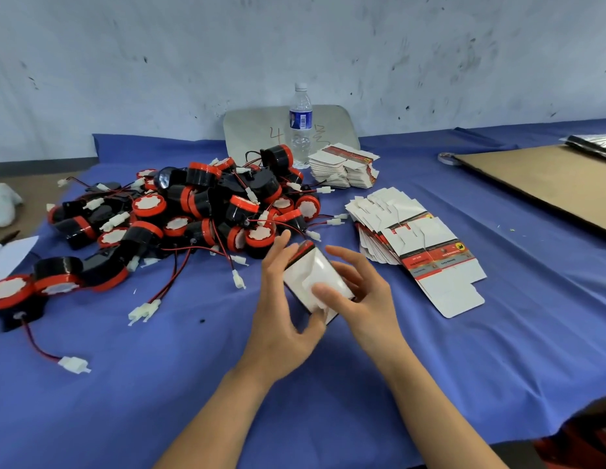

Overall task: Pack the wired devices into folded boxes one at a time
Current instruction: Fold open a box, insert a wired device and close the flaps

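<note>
Both hands are on one box (313,277), held just above the table (200,384) at centre. The left hand (286,299) wraps its left edge, fingers up the far side and thumb under the near end. The right hand (360,297) pinches it from the right, thumb flat on the white flap. The box's long axis runs away from the person, slightly skewed, with the red-black end far and the white face up. It looks part-folded; whether the far end is shut cannot be told. Likely step: finish the flaps, then load a device. Key relation: the pile of wired devices (193,211) lies ahead and to the left of the box, nearest units just beyond the left fingertips, so the left hand is nearer. Red-black leads with white plugs tangle across the pile, so snagging is a risk on lifting one out. Flat box blanks (420,245) are fanned to the right, near the right hand, with a second stack (345,167) further back. The table has a blue cloth, lightly creased. A water bottle (300,123) stands behind the pile, a cardboard sheet (548,187) lies far right, and a scuffed pale wall (362,45) is behind.
</note>
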`<state>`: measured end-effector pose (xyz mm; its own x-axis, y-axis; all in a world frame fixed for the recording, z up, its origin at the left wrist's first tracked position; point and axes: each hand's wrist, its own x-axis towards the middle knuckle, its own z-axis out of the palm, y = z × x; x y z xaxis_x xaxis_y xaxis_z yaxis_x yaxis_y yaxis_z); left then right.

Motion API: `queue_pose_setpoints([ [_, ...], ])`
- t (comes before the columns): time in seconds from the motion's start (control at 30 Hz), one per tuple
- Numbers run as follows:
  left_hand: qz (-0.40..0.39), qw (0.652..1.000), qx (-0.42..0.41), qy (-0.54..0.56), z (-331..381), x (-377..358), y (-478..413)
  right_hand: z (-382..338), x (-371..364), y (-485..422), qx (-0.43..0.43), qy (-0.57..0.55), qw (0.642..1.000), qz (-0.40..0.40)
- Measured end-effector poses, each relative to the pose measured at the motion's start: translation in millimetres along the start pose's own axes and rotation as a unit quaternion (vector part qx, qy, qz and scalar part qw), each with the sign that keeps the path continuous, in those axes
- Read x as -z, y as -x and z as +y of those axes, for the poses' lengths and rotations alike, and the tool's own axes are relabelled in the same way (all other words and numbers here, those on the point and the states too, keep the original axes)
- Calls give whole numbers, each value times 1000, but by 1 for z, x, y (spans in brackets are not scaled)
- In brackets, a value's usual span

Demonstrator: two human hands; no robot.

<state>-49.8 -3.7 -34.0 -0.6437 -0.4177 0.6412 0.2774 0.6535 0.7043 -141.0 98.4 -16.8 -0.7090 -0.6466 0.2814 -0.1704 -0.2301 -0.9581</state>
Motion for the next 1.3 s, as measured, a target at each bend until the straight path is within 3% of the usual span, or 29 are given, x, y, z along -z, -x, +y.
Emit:
queue_pose_setpoints([
  [0.1, -30, 999, 24, -33, -3, -5, 2, -4, 0, 0, 10, -31, 999, 19],
  [0.3, 32, 999, 25, -32, -1, -11, -1, -4, -1, 1, -11, -50, 999, 19],
  [0.73, 56, 993, -24, -100, 1, -10, -2, 5, -6, 1, 37, 36, 997, 61],
  [1.13, 65, 985, -60, -147, -1, -9, -3, 10, -6, -1, 50, 43, 997, 38],
  [1.3, 58, 992, -32, -107, -1, -5, -3, 8, -5, -1, 39, 9, 999, 19],
])
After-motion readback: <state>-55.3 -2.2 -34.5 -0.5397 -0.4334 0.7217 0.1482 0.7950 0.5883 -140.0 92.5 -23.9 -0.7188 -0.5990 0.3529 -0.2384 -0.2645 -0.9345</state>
